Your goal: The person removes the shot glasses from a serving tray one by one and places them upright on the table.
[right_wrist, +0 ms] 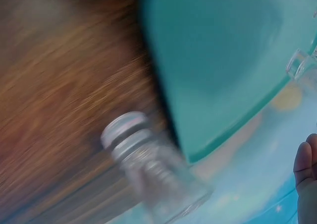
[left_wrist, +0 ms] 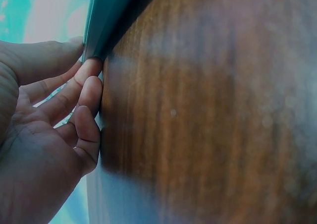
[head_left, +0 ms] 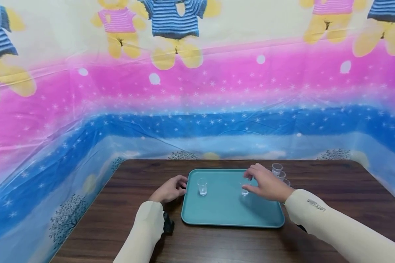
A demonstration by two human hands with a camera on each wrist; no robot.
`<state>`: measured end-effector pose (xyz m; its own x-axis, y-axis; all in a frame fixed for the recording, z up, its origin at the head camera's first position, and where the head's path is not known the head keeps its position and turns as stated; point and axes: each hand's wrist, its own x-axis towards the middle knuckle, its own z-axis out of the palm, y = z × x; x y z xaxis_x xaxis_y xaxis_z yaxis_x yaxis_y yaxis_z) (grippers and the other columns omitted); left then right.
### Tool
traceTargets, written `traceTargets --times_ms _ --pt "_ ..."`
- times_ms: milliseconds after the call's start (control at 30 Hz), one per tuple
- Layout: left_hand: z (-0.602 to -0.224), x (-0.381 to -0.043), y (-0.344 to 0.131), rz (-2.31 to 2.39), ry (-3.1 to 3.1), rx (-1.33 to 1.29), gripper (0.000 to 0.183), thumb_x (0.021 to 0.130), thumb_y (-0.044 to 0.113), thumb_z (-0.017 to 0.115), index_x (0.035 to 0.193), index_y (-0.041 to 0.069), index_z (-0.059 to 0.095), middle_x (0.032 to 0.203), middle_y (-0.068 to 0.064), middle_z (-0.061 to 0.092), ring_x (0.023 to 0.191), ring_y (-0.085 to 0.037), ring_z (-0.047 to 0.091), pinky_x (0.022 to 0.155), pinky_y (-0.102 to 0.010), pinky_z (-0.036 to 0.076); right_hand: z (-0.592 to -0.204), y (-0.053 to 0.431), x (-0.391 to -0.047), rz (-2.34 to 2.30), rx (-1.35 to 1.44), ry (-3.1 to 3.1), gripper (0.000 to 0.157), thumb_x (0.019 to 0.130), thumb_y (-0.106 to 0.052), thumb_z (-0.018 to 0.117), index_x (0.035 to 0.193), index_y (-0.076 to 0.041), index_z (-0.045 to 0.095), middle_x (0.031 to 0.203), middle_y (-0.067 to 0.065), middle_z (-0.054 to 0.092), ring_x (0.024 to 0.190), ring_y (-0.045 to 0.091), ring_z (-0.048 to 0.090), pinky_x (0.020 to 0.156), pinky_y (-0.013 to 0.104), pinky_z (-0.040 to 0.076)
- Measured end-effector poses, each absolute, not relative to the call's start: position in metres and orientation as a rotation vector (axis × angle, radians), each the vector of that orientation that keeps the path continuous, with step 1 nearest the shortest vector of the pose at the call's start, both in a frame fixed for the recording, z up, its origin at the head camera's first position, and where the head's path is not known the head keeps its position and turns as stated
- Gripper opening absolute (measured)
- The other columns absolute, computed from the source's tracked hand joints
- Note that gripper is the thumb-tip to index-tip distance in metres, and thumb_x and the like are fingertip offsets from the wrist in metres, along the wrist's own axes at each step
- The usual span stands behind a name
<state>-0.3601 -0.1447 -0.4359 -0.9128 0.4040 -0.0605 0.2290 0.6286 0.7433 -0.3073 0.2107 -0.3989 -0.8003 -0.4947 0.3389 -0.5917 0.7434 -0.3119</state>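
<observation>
A teal tray (head_left: 217, 212) lies on the wooden table. At its left edge my left hand (head_left: 170, 188) pinches the rim; in the left wrist view the thumb is on the rim (left_wrist: 91, 28) and the fingertips are beneath it, close to the table. Over the tray's right half, my right hand (head_left: 264, 182) has thumb and fingers spread around a small clear glass (head_left: 245, 191), which stands upright on the tray. In the right wrist view, curled fingers (right_wrist: 304, 167) show apart from that glass (right_wrist: 302, 68). Another small clear glass (head_left: 202, 187) stands on the tray's left side.
Several more small glasses (head_left: 277, 168) stand in a row on the table (head_left: 322, 182) beyond the tray's back right corner, close behind my right hand. A patterned cloth (head_left: 237, 124) hangs along the table's back and sides.
</observation>
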Motion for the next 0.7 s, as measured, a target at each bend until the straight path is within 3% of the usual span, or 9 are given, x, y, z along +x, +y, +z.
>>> traceTargets --times_ms 300,700 --pt "-0.436 -0.36 -0.144 1.141 2.646 0.537 0.037 0.093 0.002 0.058 0.129 0.001 0.05 0.105 -0.01 0.055 0.086 -0.021 0.05 0.074 -0.037 0.042 -0.396 0.257 -0.285 0.526 0.796 -2.703 0.023 0.087 -0.027 0.071 0.107 -0.019 0.062 0.095 -0.009 0.05 0.083 0.009 0.047 0.069 0.032 0.045" --pt "-0.438 -0.363 -0.144 1.121 2.653 0.531 0.037 0.093 0.004 0.059 0.129 0.002 0.05 0.105 -0.009 0.055 0.086 -0.021 0.05 0.074 -0.036 0.042 -0.402 0.306 -0.257 0.489 0.798 -2.748 0.021 0.082 -0.024 0.075 0.097 -0.02 0.062 0.088 -0.008 0.05 0.076 0.006 0.046 0.062 0.026 0.045"
